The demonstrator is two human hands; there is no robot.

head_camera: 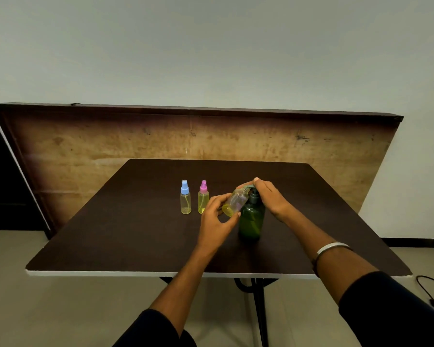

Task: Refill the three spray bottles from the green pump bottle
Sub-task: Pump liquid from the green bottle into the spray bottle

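We get pretty dim, flat indoor light here, with a greenish cast over the wall (211, 46). The dark table (135, 221) soaks up most of it, so we see barely any shadows or glare on top. The wide-angle lens bends the board (85, 141) behind the table at the edges. The tilted bottle (233, 204) looks softly blurred, corners go dark.

Three spray bottles (185, 197) (203, 197) (234, 202), one green pump bottle (251, 219), one table (110, 234).

On the table (110, 234), two spray bottles (185, 197) stand left of the pump bottle (251, 219).
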